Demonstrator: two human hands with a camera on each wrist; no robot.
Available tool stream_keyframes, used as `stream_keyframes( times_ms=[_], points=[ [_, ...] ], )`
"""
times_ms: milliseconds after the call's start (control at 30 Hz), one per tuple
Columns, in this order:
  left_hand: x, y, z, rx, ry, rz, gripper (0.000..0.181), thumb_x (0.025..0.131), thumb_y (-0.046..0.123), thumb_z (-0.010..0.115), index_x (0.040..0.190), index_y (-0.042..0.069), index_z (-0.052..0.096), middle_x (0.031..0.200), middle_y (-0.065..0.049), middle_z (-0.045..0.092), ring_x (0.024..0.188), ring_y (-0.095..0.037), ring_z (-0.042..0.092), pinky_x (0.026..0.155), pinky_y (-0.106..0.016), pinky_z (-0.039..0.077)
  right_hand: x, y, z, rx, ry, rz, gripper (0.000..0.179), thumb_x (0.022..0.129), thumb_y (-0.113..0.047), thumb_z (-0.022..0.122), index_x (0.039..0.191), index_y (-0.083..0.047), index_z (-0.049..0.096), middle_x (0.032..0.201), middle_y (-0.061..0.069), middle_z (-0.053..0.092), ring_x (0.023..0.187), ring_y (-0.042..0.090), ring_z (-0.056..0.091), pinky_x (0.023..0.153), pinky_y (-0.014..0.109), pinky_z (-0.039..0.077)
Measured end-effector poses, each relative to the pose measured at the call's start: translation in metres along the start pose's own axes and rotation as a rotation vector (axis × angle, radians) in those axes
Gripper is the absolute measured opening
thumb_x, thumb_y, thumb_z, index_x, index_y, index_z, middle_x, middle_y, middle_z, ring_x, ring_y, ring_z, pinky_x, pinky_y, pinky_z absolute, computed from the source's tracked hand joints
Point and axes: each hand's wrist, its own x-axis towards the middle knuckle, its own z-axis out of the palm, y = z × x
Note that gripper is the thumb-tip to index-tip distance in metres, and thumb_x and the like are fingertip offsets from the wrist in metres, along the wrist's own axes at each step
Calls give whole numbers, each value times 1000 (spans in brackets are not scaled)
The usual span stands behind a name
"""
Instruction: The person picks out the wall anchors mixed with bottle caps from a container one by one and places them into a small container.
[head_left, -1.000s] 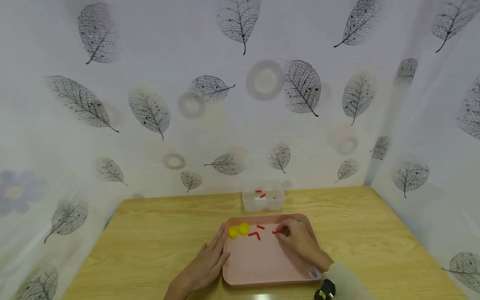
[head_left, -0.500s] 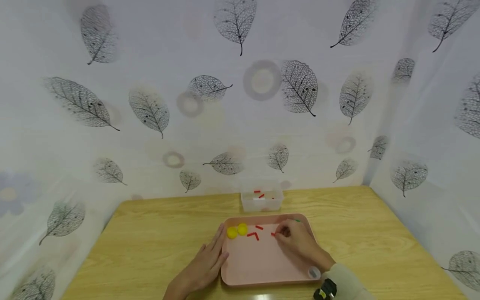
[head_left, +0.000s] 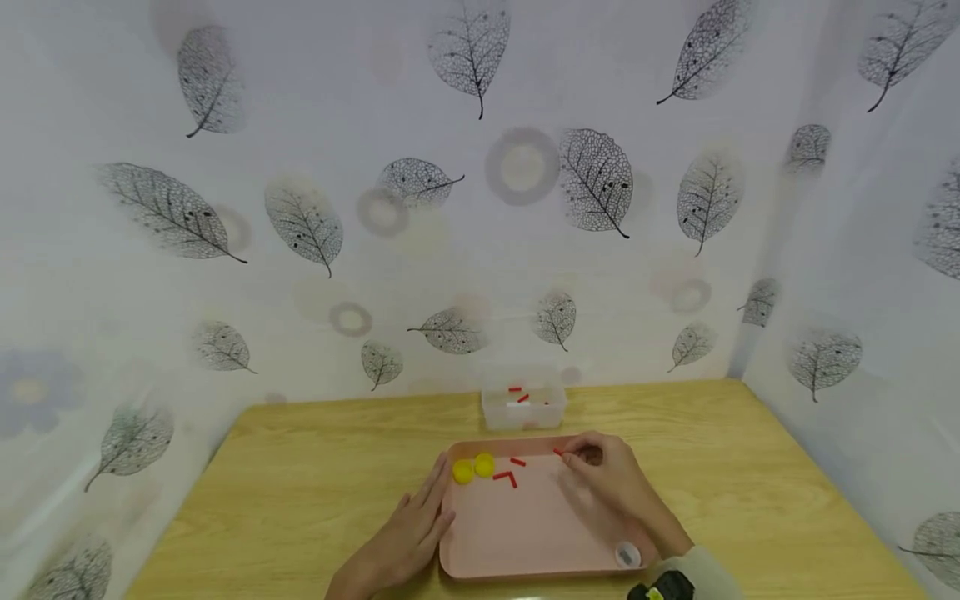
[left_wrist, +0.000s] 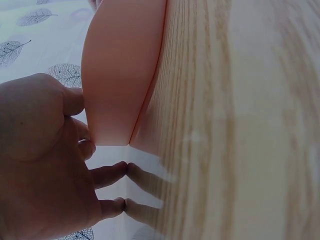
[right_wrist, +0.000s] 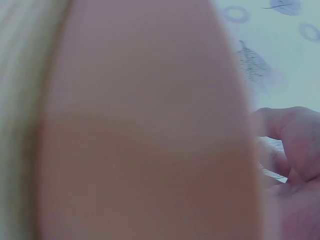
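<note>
A pink tray lies on the table. My left hand rests along its left rim with the fingers straight; in the left wrist view the hand touches the tray's side wall. Over the tray's far right part, my right hand pinches a short red stick between thumb and fingertips. Several red sticks lie in the tray, two of them meeting at an angle. Beside them sit two yellow discs. The tray's wall hides part of the right hand in the right wrist view.
Behind the tray stands a clear plastic box with several red pieces inside. A small clear round piece lies in the tray's near right corner. Leaf-patterned cloth encloses the wooden table at the back and sides.
My right hand, still pinching the red stick, has moved up and to the right, toward the tray's far right rim. The left hand keeps its place on the left rim.
</note>
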Motion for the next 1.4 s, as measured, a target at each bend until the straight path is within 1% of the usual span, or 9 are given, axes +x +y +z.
stream_keyframes(
  times_ms=[133, 200, 267, 367, 467, 733, 1100, 1233, 1400],
  points=[
    [1, -1, 2, 8, 4, 7, 63, 114, 32, 31, 165, 3, 6, 172, -14, 0, 153, -40, 19, 108, -81, 19, 2, -12, -7, 5, 43, -35, 6, 94, -11, 76, 97, -6, 75, 86, 3, 72, 74, 23, 68, 64, 25, 55],
    [1, -2, 4, 12, 7, 10, 63, 114, 32, 31, 165, 3, 6, 172, -14, 0, 153, -40, 20, 107, -81, 19, 2, -18, -9, 6, 77, -46, 4, 94, -10, 77, 95, -7, 75, 83, 2, 71, 72, 23, 68, 62, 25, 54],
    [1, -2, 5, 13, 9, 11, 63, 114, 32, 32, 165, 4, 6, 172, -13, 0, 153, -40, 20, 107, -81, 19, 3, -22, -11, 0, 99, -57, 4, 94, -11, 77, 95, -7, 75, 82, 0, 70, 70, 19, 66, 61, 25, 53],
    [2, -1, 6, 17, 6, 1, 64, 114, 33, 31, 165, 4, 5, 172, -13, 0, 153, -40, 20, 108, -81, 19, 7, -26, -14, -5, 108, -110, 5, 94, -12, 77, 96, -7, 76, 82, 0, 70, 69, 15, 65, 60, 25, 53],
    [4, 0, 5, 20, -1, -14, 64, 114, 35, 31, 165, 5, 5, 172, -12, 0, 153, -40, 21, 108, -80, 19, 13, -31, -18, -9, 107, -146, 6, 94, -10, 76, 97, -6, 75, 84, 0, 71, 70, 15, 66, 61, 25, 54],
    [6, -1, 4, 23, 10, -20, 64, 114, 36, 30, 165, 7, 5, 173, -10, -1, 152, -39, 23, 109, -80, 18, 37, -37, -22, -63, 123, -179, 5, 94, -8, 76, 97, -5, 75, 84, 2, 70, 71, 13, 64, 64, 25, 54],
    [1, -2, 5, 14, 13, -9, 64, 114, 34, 31, 165, 5, 5, 172, -12, -1, 153, -40, 21, 109, -80, 17, 66, -27, -2, -49, 111, -170, 4, 92, -4, 75, 93, 0, 75, 85, 7, 72, 73, 15, 65, 64, 24, 54],
    [0, -2, 4, 13, 12, -14, 64, 114, 34, 31, 165, 4, 6, 172, -12, -1, 153, -39, 20, 109, -80, 18, 73, -25, 4, -79, 92, -155, 4, 93, -4, 74, 93, 0, 75, 84, 7, 71, 73, 15, 65, 64, 24, 54],
    [1, -2, 4, 5, 11, -8, 64, 114, 34, 31, 165, 5, 4, 172, -12, -1, 154, -38, 18, 110, -80, 16, 83, -22, 10, -109, 106, -121, 4, 93, -5, 75, 91, -1, 74, 86, 7, 69, 75, 16, 64, 65, 24, 52]
  ],
)
